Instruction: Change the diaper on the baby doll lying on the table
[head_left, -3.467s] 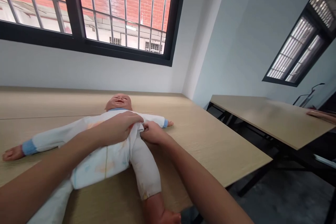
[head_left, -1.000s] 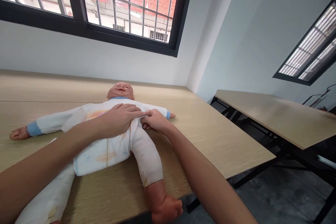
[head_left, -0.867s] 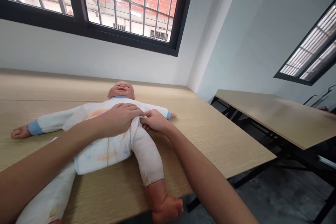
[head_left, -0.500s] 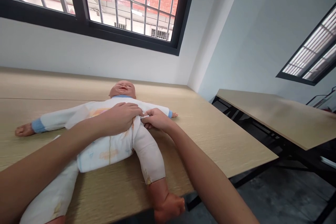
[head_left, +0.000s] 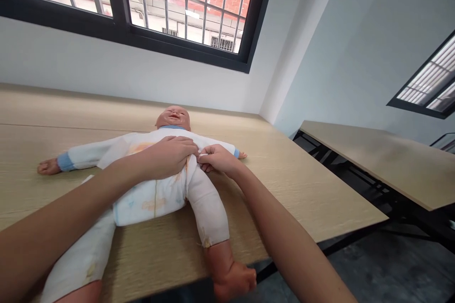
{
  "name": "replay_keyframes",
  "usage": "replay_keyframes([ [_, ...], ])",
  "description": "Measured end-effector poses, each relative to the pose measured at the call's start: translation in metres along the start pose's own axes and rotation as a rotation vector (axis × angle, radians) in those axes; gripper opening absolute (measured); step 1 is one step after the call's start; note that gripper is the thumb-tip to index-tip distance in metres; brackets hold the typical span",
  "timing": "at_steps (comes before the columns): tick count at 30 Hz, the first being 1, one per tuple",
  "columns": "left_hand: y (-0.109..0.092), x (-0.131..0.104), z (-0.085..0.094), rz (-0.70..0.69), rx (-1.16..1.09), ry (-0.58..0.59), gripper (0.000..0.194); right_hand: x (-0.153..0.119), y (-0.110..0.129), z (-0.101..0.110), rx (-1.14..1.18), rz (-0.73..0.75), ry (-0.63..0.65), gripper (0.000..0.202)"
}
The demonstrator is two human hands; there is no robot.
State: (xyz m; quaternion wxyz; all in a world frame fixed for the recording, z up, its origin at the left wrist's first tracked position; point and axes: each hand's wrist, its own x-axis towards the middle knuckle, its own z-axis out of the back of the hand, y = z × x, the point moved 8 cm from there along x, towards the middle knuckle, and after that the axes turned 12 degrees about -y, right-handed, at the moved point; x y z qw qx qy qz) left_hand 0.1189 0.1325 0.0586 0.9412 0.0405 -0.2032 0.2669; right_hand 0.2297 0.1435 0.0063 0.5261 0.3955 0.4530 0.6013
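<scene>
A baby doll [head_left: 213,203] lies on its back on the wooden table, arms spread, in a white top with blue cuffs and white cloth legs. Around its hips is a white diaper [head_left: 142,203] with faint printed patches. My left hand [head_left: 174,155] lies across the doll's belly, fingers closed on the upper front of the diaper by the hip; its thumb is hidden. Right beside those fingertips, my right hand [head_left: 218,158] pinches the side edge of the diaper at the hip on the right. My left forearm covers part of the diaper's other side.
The table [head_left: 298,184] runs back to a white wall under a barred window [head_left: 188,4]. A second table [head_left: 373,161] stands to the right, past a gap where the dark floor [head_left: 359,265] shows. The doll's feet reach the table's near edge.
The view has shifted slightly, so the doll and table sit a little further right and higher. Both hands keep their places at the diaper's side.
</scene>
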Motion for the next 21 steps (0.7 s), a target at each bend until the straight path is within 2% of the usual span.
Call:
replay_keyframes([
  [11,-0.0036,0.0018,-0.0004,0.008,0.005,0.01,0.046,-0.003,-0.0006,0.001,-0.018,-0.019,-0.002,0.008],
  [17,-0.0016,0.0009,0.0004,0.049,0.014,0.012,0.046,-0.0002,-0.0034,-0.001,-0.046,0.02,0.022,0.009],
  [21,0.0009,0.0004,-0.0005,0.065,0.024,0.011,0.048,-0.0067,0.0057,-0.0063,-0.1,0.076,0.071,0.015],
])
